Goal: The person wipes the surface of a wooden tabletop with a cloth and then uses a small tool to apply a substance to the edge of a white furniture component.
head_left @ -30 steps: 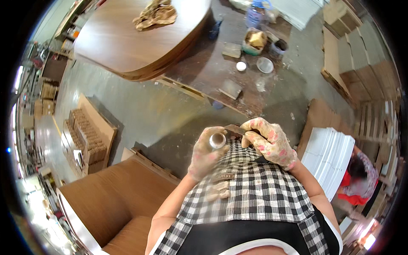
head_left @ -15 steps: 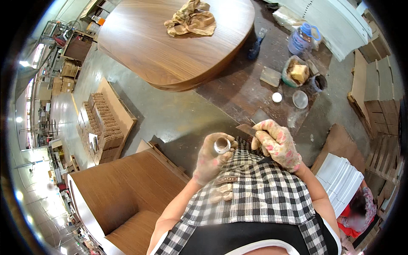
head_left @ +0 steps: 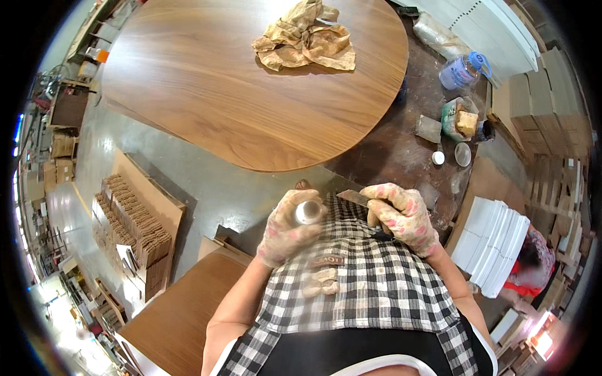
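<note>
My left hand (head_left: 280,233), in a stained glove, is closed around a small white round jar (head_left: 308,213), its mouth facing up; motion blur hides what is inside. My right hand (head_left: 406,219), gloved with pink spots, pinches a thin flat scraper blade (head_left: 352,198) that points left toward the jar. Both hands are in front of my checked apron (head_left: 376,282). Beyond them stands a rounded wood-grain tabletop (head_left: 238,113) with a crumpled tan cloth (head_left: 304,44) lying on it.
At right, a dark board (head_left: 382,153) carries a blue-capped bottle (head_left: 459,73), a cut container (head_left: 449,119) with a yellow sponge, and a white cap (head_left: 438,158). Stacked cardboard pieces (head_left: 135,219) stand left. White panels (head_left: 489,244) and another person (head_left: 533,260) are at lower right.
The tabletop and cloth appear larger and nearer as my view shifts forward. My left hand has moved left, slightly away from the right hand. Both keep their hold.
</note>
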Motion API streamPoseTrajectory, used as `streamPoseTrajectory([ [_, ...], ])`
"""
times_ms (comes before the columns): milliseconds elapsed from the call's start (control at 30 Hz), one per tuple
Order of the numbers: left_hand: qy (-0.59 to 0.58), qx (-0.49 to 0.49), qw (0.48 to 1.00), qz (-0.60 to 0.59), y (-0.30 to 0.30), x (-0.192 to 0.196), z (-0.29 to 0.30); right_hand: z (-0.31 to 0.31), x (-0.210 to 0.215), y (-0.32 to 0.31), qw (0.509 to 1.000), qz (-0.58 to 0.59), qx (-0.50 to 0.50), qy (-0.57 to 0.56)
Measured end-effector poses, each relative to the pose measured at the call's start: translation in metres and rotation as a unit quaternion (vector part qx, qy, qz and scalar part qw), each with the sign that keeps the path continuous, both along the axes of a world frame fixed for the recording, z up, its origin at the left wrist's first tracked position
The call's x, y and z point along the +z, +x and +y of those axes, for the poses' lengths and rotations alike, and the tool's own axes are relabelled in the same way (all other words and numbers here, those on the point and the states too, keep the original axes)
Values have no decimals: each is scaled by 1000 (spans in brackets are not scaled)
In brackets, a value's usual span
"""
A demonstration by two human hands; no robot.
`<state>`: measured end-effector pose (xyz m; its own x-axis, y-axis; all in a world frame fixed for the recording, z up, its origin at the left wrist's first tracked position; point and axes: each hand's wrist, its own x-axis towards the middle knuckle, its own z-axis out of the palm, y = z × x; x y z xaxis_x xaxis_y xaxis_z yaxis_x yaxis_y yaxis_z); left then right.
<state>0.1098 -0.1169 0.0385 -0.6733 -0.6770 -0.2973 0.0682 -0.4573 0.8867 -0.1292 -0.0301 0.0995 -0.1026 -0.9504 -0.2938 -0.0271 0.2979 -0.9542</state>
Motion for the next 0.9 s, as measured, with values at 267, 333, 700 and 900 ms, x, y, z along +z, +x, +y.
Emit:
streamPoseTrajectory([
  [267,15,-35,997,-64,14,-19,-26,-33,1,0,975,189,109,-46],
  [333,47,-10,996,-69,6,-26,-21,-42,-5,-17,967,214,114,-82],
  [700,95,36,995,-12,-15,-13,-14,-42,-6,-35,981,157,100,-50],
  [900,63,38,997,-16,-10,-11,-5,-49,-3,-39,961,142,205,-118],
])
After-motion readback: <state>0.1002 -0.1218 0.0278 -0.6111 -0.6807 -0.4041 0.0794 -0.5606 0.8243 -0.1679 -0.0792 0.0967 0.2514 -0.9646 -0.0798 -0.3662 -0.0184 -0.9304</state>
